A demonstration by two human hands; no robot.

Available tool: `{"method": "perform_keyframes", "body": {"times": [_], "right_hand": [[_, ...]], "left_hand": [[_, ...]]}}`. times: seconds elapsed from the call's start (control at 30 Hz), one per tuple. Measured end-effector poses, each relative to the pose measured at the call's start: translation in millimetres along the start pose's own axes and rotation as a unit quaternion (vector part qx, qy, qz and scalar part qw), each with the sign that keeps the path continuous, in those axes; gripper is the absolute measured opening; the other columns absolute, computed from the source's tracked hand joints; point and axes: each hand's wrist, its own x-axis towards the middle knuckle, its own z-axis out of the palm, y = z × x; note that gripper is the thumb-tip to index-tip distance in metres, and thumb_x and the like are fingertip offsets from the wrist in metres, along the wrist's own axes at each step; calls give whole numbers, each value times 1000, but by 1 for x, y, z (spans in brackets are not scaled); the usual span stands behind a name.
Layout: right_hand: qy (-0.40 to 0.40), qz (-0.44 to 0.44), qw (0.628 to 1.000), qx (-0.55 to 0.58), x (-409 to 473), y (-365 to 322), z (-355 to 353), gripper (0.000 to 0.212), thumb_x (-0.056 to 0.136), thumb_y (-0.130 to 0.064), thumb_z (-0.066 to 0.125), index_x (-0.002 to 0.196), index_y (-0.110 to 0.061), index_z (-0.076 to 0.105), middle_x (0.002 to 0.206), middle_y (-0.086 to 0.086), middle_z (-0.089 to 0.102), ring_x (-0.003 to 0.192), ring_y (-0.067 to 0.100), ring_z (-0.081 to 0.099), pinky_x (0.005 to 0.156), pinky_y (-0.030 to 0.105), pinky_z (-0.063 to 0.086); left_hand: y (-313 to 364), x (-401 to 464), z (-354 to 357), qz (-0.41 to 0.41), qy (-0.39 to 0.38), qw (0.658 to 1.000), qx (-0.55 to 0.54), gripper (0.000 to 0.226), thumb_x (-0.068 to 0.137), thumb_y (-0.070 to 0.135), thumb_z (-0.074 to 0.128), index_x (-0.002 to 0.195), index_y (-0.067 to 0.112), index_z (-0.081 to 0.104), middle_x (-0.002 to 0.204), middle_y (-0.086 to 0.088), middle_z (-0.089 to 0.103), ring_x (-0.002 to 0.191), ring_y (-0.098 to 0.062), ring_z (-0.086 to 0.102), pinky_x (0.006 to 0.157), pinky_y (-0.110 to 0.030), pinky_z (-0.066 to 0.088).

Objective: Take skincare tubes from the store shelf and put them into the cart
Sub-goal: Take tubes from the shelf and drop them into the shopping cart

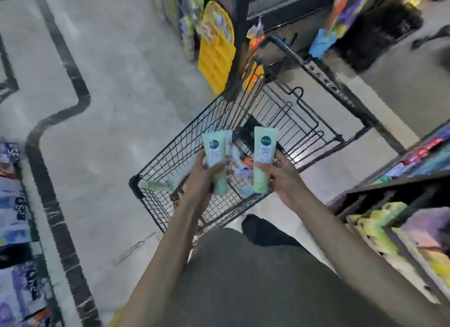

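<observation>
— Tubes: where are they?
— One pale green tube point(215, 161) is gripped in the left hand point(203, 175), another point(263, 156) in the right hand point(282, 175), both above the cart point(155, 180).
— Anything inside?
— A green tube point(155, 186) lies in the near corner, among blurred items.
— Around it?
— Shelf point(399, 188) at right, grey floor point(109, 83) at left.

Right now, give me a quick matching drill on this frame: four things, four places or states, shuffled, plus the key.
Things:
1. left hand
2. right hand
3. cart
4. yellow rack

States:
A. hangs on a shelf end beyond the cart
B. holds one green tube
C. holds a green tube with another tube behind it
D. already has items inside

Pairs: 1-C, 2-B, 3-D, 4-A
</observation>
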Motion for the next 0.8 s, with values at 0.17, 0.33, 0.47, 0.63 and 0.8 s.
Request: {"method": "perform_keyframes", "body": {"times": [0.17, 0.33, 0.47, 0.63, 0.8], "right_hand": [[88, -32, 994, 60, -56, 15, -24, 39, 94, -15, 71, 131, -17, 59, 119, 18, 74, 89, 40, 74, 83, 56, 60], [158, -74, 981, 84, -107, 33, -46, 37, 91, -15, 75, 126, -17, 62, 114, 17, 75, 91, 44, 75, 82, 56, 59], [195, -102, 969, 110, -157, 52, -72, 36, 90, -17, 78, 123, -18, 64, 112, 16, 76, 92, 44, 75, 83, 55, 61], [254, -123, 944, 170, -232, 87, -109, 38, 88, -18, 79, 123, -15, 64, 109, 20, 75, 86, 46, 74, 75, 51, 62], [334, -135, 906, 223, -325, 129, -143, 40, 89, -17, 78, 125, -13, 64, 105, 21, 76, 83, 43, 74, 77, 54, 62]], "left_hand": [[-13, -34, 34, 45, -83, 993, 75, 67, 62, 0, 75, 120, 29, 57, 118, -21, 69, 105, -40, 67, 85, -53, 56], [-40, -51, 67, 61, -154, 977, 133, 59, 81, -8, 72, 131, 19, 55, 118, -21, 71, 101, -41, 71, 89, -59, 58], [-62, -73, 98, 52, -203, 966, 154, 59, 84, -11, 70, 133, 18, 57, 114, -19, 72, 95, -42, 72, 71, -39, 60], [-108, -114, 137, 29, -271, 942, 196, 55, 85, -12, 68, 129, 18, 58, 103, -12, 76, 86, -31, 72, 79, -46, 60], [-164, -169, 175, -5, -328, 908, 259, 49, 87, -11, 67, 129, 11, 56, 114, -21, 73, 88, -34, 72, 77, -44, 59]]}}
